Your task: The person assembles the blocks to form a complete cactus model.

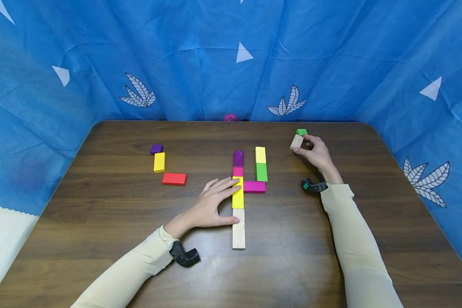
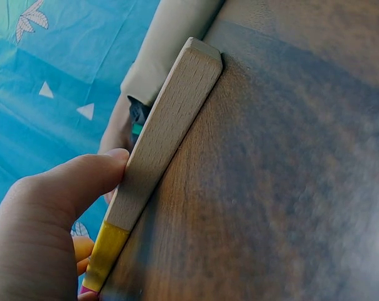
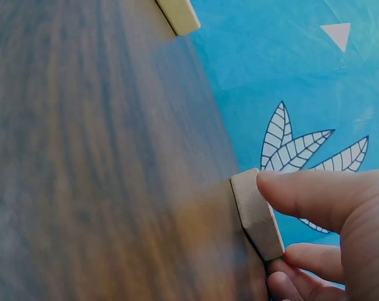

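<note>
My left hand (image 1: 208, 206) rests along a column of blocks, fingertips on the yellow block (image 1: 238, 201) and thumb at the plain wooden block (image 1: 238, 235) nearest me. In the left wrist view, that thumb touches the long side of the wooden block (image 2: 161, 132). Beyond the yellow block, a short pink block (image 1: 238, 171) and a purple block (image 1: 238, 158) continue the column. A magenta block (image 1: 255, 187) juts rightward from it. At the back right, my right hand (image 1: 318, 154) pinches a small plain wooden block (image 1: 297, 141) between thumb and fingers, just in front of a green block (image 1: 301, 131).
Right of the column, a pale yellow block (image 1: 260, 155) and a green block (image 1: 261, 172) stand end to end. To the left lie a dark purple block (image 1: 156, 149), a yellow block (image 1: 159, 163) and a red block (image 1: 174, 179). A blue curtain (image 1: 200, 64) hangs behind the table (image 1: 285, 256).
</note>
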{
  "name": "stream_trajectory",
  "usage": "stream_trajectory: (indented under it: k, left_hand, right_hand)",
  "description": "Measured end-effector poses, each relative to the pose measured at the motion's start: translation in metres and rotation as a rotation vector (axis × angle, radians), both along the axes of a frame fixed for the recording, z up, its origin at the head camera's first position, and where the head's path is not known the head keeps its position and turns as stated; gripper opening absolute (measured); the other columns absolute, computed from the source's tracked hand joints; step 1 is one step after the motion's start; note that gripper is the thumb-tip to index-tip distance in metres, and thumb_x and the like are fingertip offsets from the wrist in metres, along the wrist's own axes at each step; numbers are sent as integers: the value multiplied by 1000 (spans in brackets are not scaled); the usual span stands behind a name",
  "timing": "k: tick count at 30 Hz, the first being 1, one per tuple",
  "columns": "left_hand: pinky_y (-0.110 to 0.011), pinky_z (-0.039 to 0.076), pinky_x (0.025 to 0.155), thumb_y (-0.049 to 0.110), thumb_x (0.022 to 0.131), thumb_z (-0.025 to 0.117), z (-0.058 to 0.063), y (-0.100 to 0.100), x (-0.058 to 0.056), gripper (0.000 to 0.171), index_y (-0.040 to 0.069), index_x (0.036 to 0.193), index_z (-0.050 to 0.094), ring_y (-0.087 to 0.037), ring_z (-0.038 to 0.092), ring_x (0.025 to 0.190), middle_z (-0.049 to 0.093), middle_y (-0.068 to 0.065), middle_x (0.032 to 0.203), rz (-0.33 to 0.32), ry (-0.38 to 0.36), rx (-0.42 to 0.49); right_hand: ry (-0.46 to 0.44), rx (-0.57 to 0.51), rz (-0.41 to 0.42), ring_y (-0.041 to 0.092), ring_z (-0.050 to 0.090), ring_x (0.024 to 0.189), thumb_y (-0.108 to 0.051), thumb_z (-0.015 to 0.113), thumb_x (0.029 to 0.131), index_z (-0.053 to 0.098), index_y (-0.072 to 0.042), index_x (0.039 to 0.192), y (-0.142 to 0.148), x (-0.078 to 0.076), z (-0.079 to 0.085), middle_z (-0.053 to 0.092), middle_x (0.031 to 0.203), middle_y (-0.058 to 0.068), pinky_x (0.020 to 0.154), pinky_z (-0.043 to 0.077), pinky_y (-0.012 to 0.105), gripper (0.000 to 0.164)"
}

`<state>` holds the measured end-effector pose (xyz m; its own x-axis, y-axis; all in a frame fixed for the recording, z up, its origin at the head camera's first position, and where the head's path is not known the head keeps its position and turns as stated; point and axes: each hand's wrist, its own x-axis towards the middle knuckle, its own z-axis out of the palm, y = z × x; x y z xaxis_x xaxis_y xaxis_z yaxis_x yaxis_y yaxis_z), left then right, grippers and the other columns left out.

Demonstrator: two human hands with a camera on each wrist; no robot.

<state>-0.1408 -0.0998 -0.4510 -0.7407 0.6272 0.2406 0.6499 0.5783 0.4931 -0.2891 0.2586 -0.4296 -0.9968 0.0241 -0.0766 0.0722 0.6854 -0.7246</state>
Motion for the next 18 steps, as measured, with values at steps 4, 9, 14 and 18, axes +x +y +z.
stream_trajectory:
  k: [4, 9, 14, 18]
  left_hand:
    - [-57, 20, 117, 55, 76, 73, 0, 0, 0, 83, 13, 144, 50, -27, 32, 146, 41, -4, 155, 2, -1, 3]
    - [-56, 20, 118, 55, 76, 73, 1, 0, 0, 84, 13, 144, 50, -27, 31, 146, 40, -3, 156, 5, -5, -9]
    - [-56, 20, 117, 55, 76, 72, 0, 0, 0, 84, 12, 144, 50, -27, 32, 146, 40, -3, 155, 3, -2, -13]
    - [-56, 20, 117, 55, 76, 72, 0, 0, 0, 84, 12, 144, 50, -27, 32, 146, 40, -3, 156, 2, -4, -11]
  right_hand:
    - [6, 4, 0, 40, 37, 133, -24, 66, 93, 32, -3, 151, -1, 0, -1, 36, 149, 23, 107, 38, 56, 71]
    - [17, 2, -2, 40, 38, 132, -21, 65, 93, 35, -3, 150, 0, 0, -2, 38, 148, 23, 108, 36, 56, 67]
    - [21, -10, -13, 39, 40, 130, -23, 68, 91, 40, -4, 148, -1, 0, -3, 41, 145, 23, 106, 38, 55, 66]
    - [35, -29, -36, 37, 43, 127, -24, 71, 89, 45, -3, 144, 0, 1, -3, 47, 141, 22, 104, 41, 53, 65]
